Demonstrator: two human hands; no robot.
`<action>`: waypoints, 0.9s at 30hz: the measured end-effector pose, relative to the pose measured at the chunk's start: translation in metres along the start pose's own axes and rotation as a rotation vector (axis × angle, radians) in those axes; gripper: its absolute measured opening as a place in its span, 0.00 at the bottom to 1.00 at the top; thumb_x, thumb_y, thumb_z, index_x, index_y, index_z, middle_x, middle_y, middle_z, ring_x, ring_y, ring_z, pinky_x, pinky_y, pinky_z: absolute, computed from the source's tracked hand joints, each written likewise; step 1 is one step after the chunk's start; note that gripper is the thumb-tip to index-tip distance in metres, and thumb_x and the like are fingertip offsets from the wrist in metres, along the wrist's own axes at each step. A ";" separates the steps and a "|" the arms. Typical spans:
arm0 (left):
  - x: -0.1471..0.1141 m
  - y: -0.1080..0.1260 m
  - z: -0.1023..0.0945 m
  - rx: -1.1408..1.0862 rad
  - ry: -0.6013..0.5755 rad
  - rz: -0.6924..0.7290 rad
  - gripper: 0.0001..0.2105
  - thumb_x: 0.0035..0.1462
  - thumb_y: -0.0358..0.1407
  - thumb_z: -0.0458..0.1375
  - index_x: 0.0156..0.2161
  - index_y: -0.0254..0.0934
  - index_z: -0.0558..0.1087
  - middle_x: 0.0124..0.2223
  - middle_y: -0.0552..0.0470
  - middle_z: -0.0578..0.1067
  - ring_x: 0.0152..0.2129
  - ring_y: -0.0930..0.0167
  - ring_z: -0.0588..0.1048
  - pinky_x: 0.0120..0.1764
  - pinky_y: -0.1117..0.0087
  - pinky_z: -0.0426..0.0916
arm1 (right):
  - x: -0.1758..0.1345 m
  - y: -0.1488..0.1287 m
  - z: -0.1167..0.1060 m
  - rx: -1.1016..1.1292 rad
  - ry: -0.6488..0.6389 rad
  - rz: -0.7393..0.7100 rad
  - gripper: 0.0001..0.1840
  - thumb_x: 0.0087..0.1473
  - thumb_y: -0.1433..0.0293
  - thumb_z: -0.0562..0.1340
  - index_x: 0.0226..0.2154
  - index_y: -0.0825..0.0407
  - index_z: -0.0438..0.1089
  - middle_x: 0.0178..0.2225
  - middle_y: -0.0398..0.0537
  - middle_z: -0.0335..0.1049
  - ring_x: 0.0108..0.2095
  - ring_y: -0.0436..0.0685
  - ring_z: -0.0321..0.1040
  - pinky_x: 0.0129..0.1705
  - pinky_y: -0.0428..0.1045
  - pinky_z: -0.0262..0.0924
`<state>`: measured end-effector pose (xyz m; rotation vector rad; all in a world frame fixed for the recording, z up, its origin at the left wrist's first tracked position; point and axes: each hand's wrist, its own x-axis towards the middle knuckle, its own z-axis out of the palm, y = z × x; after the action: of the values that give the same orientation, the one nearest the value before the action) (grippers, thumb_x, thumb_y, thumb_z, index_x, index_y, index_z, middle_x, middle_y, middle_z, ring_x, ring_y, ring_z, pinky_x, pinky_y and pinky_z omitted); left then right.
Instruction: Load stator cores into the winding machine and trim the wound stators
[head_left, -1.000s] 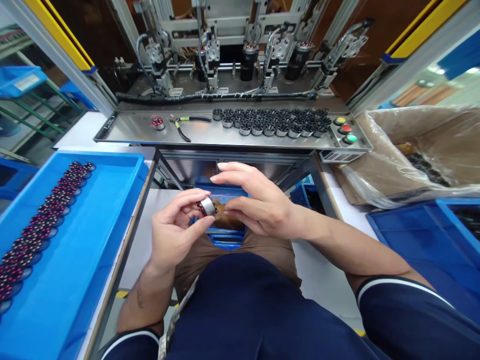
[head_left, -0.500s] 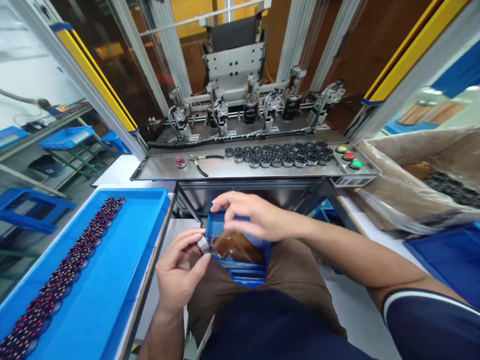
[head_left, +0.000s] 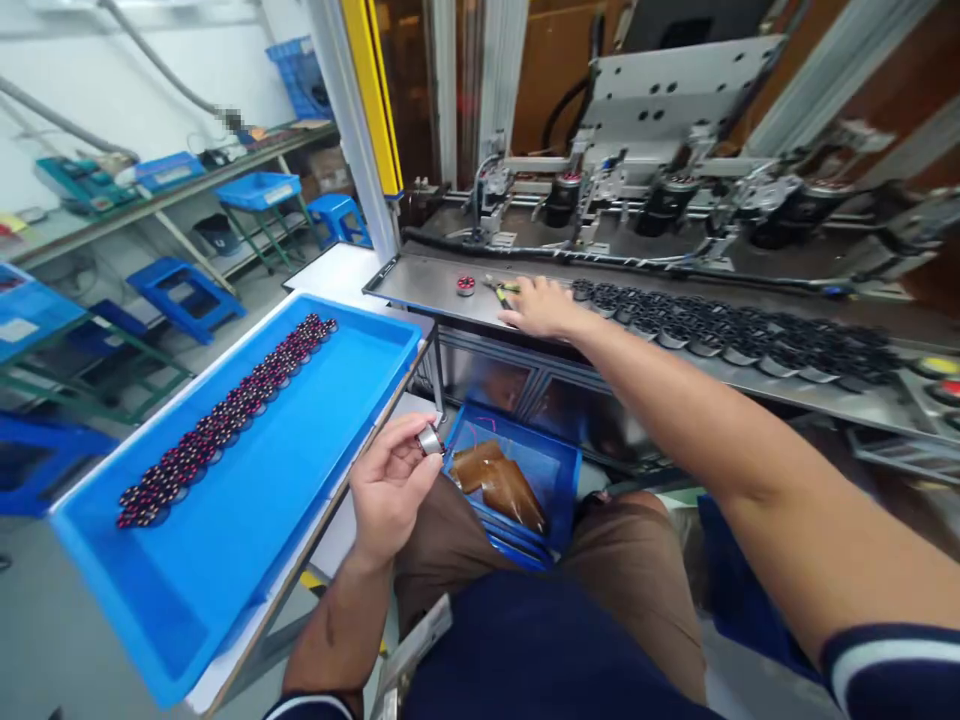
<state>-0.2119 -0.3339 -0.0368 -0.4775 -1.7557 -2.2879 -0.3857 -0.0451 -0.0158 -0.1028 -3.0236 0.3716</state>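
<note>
My left hand (head_left: pixel 394 485) pinches a small round motor stator (head_left: pixel 430 440) with a silvery rim, holding it above my lap. Thin reddish wire shows beside it. My right hand (head_left: pixel 541 308) is stretched out over the metal shelf at the green-handled cutters (head_left: pixel 504 290), its fingers apart around the handles. Part of the cutters is hidden beneath that hand, so a firm grip cannot be made out. Just left of the cutters sits another stator (head_left: pixel 465 286) with red windings.
Dark stator cores (head_left: pixel 720 325) stand in rows along the shelf (head_left: pixel 412 280), before a winding machine (head_left: pixel 667 205). To my left, a blue tray (head_left: pixel 300 440) holds a band of wound stators (head_left: pixel 232 415). A blue bin (head_left: pixel 559 480) with brown film pieces (head_left: pixel 510 490) sits between my knees.
My right hand has moved from above the bin forward to the cutters on the shelf. My left hand still holds the stator. The view has swung left.
</note>
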 end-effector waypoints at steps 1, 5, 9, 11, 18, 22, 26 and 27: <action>0.000 -0.001 -0.001 -0.003 0.002 0.008 0.14 0.50 0.32 0.69 0.44 0.40 0.79 0.47 0.45 0.80 0.45 0.66 0.80 0.44 0.69 0.78 | 0.001 0.003 0.000 -0.009 -0.007 -0.020 0.38 0.58 0.56 0.58 0.62 0.65 0.55 0.61 0.79 0.55 0.62 0.84 0.52 0.58 0.74 0.49; 0.001 -0.001 0.000 -0.022 -0.012 -0.004 0.15 0.50 0.30 0.69 0.45 0.40 0.79 0.47 0.45 0.80 0.43 0.66 0.80 0.42 0.70 0.78 | -0.001 0.014 -0.005 -0.011 -0.022 -0.073 0.30 0.59 0.64 0.56 0.59 0.67 0.58 0.60 0.76 0.58 0.61 0.80 0.54 0.61 0.69 0.48; 0.000 0.002 0.005 -0.045 -0.040 -0.011 0.16 0.50 0.29 0.69 0.46 0.40 0.79 0.47 0.46 0.80 0.40 0.69 0.80 0.41 0.71 0.79 | -0.004 0.025 -0.020 0.075 -0.045 -0.038 0.19 0.62 0.65 0.53 0.48 0.62 0.66 0.47 0.67 0.71 0.49 0.70 0.68 0.54 0.63 0.61; 0.000 0.004 0.008 -0.040 -0.049 -0.017 0.16 0.49 0.29 0.69 0.46 0.40 0.79 0.47 0.45 0.80 0.39 0.68 0.80 0.41 0.69 0.79 | -0.009 0.031 -0.030 0.325 -0.053 0.001 0.17 0.65 0.63 0.49 0.41 0.57 0.68 0.35 0.57 0.72 0.37 0.61 0.72 0.44 0.58 0.67; -0.003 0.010 0.027 -0.034 -0.094 -0.014 0.18 0.49 0.28 0.69 0.46 0.41 0.80 0.47 0.47 0.80 0.38 0.70 0.80 0.40 0.71 0.79 | -0.105 0.027 -0.045 1.530 -0.031 0.000 0.21 0.63 0.51 0.53 0.40 0.53 0.66 0.34 0.48 0.71 0.26 0.51 0.68 0.26 0.47 0.64; -0.005 0.012 0.037 -0.007 -0.116 -0.042 0.18 0.49 0.29 0.69 0.47 0.41 0.80 0.47 0.46 0.80 0.38 0.69 0.80 0.40 0.70 0.80 | -0.213 0.011 -0.013 1.654 -0.213 -0.112 0.23 0.54 0.58 0.66 0.48 0.52 0.65 0.36 0.46 0.70 0.23 0.48 0.66 0.23 0.46 0.63; -0.006 0.011 0.053 0.015 -0.186 -0.038 0.18 0.49 0.30 0.70 0.46 0.42 0.80 0.46 0.48 0.80 0.38 0.69 0.80 0.41 0.69 0.80 | -0.295 -0.008 0.022 1.431 -0.204 -0.249 0.28 0.56 0.70 0.64 0.58 0.52 0.59 0.39 0.48 0.69 0.31 0.48 0.69 0.33 0.46 0.67; -0.006 0.010 0.058 0.014 -0.203 -0.032 0.18 0.49 0.30 0.70 0.47 0.42 0.80 0.46 0.48 0.80 0.39 0.69 0.80 0.41 0.69 0.80 | -0.305 -0.011 0.027 1.367 -0.125 -0.282 0.28 0.57 0.72 0.62 0.59 0.51 0.58 0.40 0.49 0.69 0.33 0.49 0.69 0.36 0.47 0.68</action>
<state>-0.1954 -0.2810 -0.0168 -0.7067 -1.8820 -2.3182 -0.0861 -0.0863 -0.0647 0.4323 -2.1402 2.2148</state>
